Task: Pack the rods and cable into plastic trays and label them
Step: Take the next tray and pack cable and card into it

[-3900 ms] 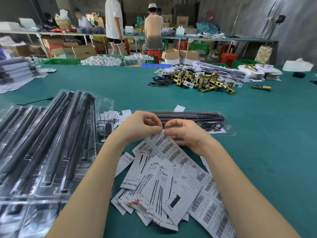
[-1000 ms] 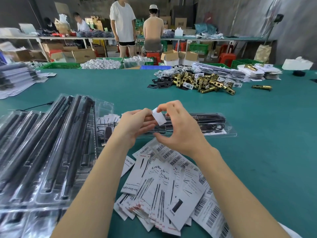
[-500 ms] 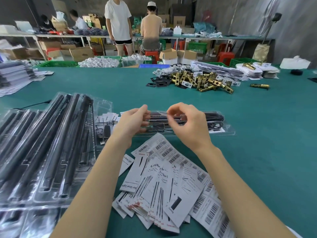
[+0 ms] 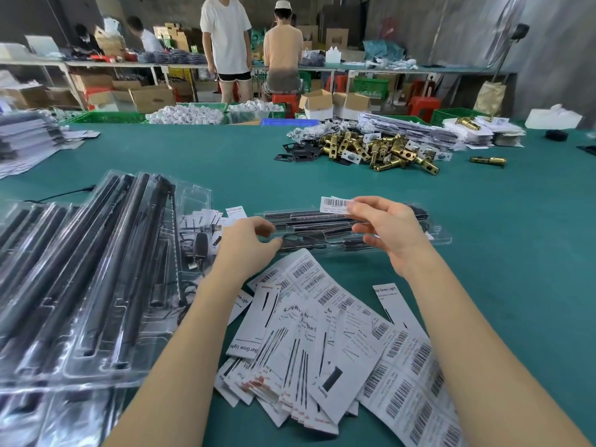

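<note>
While the teal green counter (image 4: pixel 483 253) is pretty cluttered, it's easy enough to read. Far left sits a grey stack of flat packs (image 4: pixel 25 140), and nearer on the left is a big heap of clear plastic trays with long black rods (image 4: pixel 96 269) in them. Just right of that, the left hand (image 4: pixel 248 243) has its fingers curled down onto the near left end of a single clear plastic tray of black rods and cable (image 4: pixel 338 227) lying crosswise on the counter; looks like it's pinching the edge, though I can't tell for sure. The right hand (image 4: pixel 387 230) pinches a small white barcode sticker (image 4: pixel 335 204) between thumb and forefinger, held just over the tray's far edge. Near me, between the forearms, there's a messy pile of white printed cards and barcode label sheets (image 4: pixel 322 343). Far right: a heap of brass latch parts (image 4: pixel 380 150) and stacked white packets (image 4: pixel 477 133). People stand at the benches at the back.
</note>
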